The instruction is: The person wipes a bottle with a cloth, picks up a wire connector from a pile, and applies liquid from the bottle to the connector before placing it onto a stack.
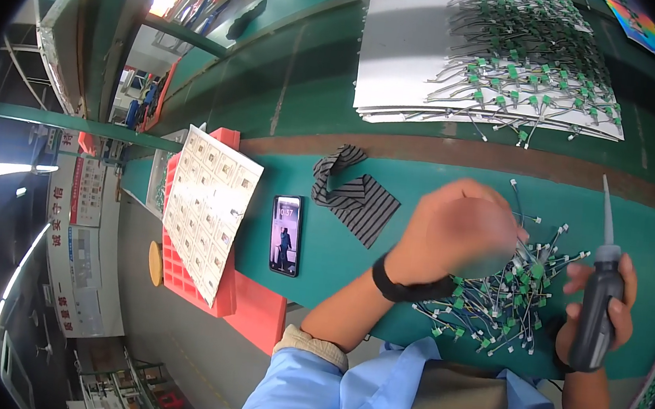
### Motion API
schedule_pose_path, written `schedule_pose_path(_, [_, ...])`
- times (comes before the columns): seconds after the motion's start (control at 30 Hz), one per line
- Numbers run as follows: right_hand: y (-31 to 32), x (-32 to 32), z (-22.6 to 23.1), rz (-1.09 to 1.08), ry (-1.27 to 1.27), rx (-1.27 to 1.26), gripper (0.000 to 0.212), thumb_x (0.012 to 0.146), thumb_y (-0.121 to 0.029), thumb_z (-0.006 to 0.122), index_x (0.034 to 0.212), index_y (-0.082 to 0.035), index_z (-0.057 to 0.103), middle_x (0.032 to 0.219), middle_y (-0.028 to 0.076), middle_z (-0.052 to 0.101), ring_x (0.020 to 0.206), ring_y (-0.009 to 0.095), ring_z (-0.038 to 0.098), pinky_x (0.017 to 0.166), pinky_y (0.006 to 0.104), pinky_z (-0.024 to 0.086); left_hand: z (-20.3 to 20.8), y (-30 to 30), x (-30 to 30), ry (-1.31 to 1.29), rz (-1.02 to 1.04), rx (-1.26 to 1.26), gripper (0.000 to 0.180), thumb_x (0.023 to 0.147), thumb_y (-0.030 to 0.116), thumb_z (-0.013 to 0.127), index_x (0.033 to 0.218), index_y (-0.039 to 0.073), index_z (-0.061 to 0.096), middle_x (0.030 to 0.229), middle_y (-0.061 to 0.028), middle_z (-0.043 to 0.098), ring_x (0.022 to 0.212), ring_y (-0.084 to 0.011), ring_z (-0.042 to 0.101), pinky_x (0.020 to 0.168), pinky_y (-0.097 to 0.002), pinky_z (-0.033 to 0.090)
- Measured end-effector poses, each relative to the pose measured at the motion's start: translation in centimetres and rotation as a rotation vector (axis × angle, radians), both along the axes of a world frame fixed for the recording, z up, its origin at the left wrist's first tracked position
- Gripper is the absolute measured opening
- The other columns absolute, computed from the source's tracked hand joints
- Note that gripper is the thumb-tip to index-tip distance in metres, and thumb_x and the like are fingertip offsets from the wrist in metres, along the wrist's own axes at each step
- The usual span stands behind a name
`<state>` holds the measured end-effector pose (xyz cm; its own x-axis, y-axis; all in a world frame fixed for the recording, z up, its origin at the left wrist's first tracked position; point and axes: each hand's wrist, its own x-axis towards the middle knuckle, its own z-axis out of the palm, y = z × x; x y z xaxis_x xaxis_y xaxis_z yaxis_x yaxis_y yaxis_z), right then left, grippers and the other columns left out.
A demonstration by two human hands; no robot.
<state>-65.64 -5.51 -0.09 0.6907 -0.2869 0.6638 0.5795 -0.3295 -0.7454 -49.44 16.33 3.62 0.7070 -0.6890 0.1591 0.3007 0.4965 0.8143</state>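
My left hand [460,233], with a black band [408,287] at its wrist, is above the far left edge of a loose pile of small wired connectors [505,303]. Its fingers look bent but are smeared by motion, so whether anything is in them does not show. In my right hand [622,303] is a dark squeeze bottle [599,313] with a long pale tapered nozzle [608,210] pointing up. The bottle stands upright at the right of the pile. The connectors have green or white blocks on short dark and white wires.
A phone [286,236] and a striped grey cloth [356,195] lie on the green table [286,296]. At the left, a white sheet with a grid [211,208] leans over red foam trays [253,308]. White boards [404,45] on the far side carry rows of green connectors [528,82].
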Motion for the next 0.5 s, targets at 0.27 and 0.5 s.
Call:
schedule_pose_path(0.27, [0.5,1.8,0.7,0.061,0.085,-0.115,0.051,0.095,-0.002,0.069,0.135,-0.019,0.043,0.151,0.031,0.039,0.09,0.03,0.071,0.08,0.0368,0.058,-3.0,-1.9,-2.0,-0.085,-0.014,0.02,0.023,0.09,-0.013,0.067,0.102,0.003,0.057,0.104,-0.0137,0.067,0.109,-0.0253,0.069,0.093,-0.038,0.057])
schedule_pose_path(0.5, [0.2,2.0,0.3,0.018,0.114,-0.203,0.053,0.096,0.001,0.067,0.139,-0.017,0.041,0.152,0.03,0.039,0.09,0.031,0.071,0.083,0.0363,0.059,-0.1,-0.1,-0.7,-0.256,-0.126,0.324,0.049,0.09,-0.009,0.07,0.132,0.006,0.048,0.138,-0.0157,0.057,0.123,-0.0306,0.062,0.104,-0.0416,0.05])
